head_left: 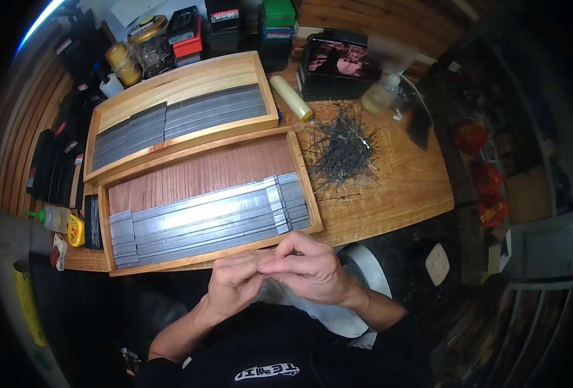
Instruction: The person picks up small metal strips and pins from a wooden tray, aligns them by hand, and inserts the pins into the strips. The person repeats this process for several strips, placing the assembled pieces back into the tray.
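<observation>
My left hand and my right hand meet in front of the near wooden tray. Both are closed, with thumbs and fingertips pinched together at one spot. Whatever lies between the fingertips is too small or hidden to make out. Just beyond my hands, the near tray holds rows of flat grey strips, with a brighter short stack near its right end. Behind it a second wooden tray carries darker grey strips.
A tangled heap of thin dark wire-like pieces lies right of the trays, near a pale yellow cylinder. At the back stand a lit screen, a pump bottle and a gold-lidded jar. Small bottles sit at left.
</observation>
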Available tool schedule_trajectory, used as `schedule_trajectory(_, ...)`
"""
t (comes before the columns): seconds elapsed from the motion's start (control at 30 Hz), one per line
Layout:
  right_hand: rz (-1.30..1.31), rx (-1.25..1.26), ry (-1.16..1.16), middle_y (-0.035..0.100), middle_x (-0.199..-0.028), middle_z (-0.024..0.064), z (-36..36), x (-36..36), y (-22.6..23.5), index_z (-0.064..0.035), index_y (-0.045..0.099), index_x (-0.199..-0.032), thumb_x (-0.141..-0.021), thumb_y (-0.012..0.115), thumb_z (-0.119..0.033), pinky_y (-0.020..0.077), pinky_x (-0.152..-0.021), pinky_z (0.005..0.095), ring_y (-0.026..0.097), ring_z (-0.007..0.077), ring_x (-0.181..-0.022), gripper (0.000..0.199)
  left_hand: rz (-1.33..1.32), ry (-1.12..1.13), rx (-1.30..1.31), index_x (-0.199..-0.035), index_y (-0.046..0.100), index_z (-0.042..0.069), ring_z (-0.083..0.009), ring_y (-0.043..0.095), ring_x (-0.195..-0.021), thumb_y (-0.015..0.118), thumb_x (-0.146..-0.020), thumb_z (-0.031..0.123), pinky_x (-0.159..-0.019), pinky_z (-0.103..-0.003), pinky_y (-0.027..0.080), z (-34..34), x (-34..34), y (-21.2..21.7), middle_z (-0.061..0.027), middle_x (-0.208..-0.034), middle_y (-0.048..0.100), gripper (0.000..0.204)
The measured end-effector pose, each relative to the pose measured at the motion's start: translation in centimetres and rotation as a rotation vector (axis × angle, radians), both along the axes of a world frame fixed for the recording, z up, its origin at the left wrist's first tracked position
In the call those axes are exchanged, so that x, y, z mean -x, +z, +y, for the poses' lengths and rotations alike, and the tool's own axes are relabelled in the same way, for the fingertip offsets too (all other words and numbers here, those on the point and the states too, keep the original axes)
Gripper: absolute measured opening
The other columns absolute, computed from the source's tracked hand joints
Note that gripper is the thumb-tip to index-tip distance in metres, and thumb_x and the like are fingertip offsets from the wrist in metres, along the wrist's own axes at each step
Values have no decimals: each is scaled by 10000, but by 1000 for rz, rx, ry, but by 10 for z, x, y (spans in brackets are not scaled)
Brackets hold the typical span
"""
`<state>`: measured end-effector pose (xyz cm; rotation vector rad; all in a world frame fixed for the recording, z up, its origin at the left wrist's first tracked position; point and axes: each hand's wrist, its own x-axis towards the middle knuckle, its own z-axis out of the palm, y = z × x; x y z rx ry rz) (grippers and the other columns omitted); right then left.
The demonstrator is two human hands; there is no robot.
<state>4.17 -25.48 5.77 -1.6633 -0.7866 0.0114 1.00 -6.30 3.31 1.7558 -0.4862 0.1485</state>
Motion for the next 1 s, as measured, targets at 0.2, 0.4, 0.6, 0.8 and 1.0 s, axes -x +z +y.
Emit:
schedule_trajectory(0.2, 119, -20, -67, 591, -850, 38, 4, 20, 3, -10, 795, -1029, -928, 791, -70, 477, -621, 282, 571, 124, -735, 118, 425, -94, 4, -1002, 788, -22, -80, 594, -552, 740, -919, -19, -536, -235, 453, 10, 25, 11, -62, -662, 698, 96)
schedule_trajectory(0.4, 889, -123, 17, 631, -855, -2, 7, 64, -59, 17, 739, -1104, -985, 754, -127, 457, -573, 195, 575, 39, -690, 188, 1224, -210, 428, -1128, 763, -15, -110, 732, -819, 718, -1010, 107, -674, -205, 537, 21, 49, -18, -78, -942, 787, 175)
schedule_trajectory(0.6, 1216, -302, -143, 582, -655, -55, 29, 54, -85, -13, 729, -861, -1005, 734, -164, 399, -475, 191, 497, 12, -527, 209, 1294, -216, 565, -1170, 746, -5, -182, 767, -965, 700, -1017, 114, -753, -247, 615, 28, 34, -52, -119, -1053, 789, 199)
schedule_trajectory(0.8, 444, 110, -108, 619, -789, 14, 17, 55, -25, -37, 814, -990, -883, 808, -17, 462, -590, 225, 588, 76, -696, 109, 609, -229, -200, -1089, 752, -82, -208, 776, -839, 763, -916, 8, -751, -302, 624, 38, 47, -16, -161, -945, 783, 196)
schedule_trajectory(1.0, -62, 49, 79, 615, -886, 52, 21, 16, 14, -16, 797, -1046, -803, 844, 42, 534, -685, 283, 631, 171, -799, 255, -221, -60, -143, -1100, 749, -79, -358, 776, -998, 731, -778, -113, -852, -386, 646, 38, 15, 7, -220, -1050, 773, 325)
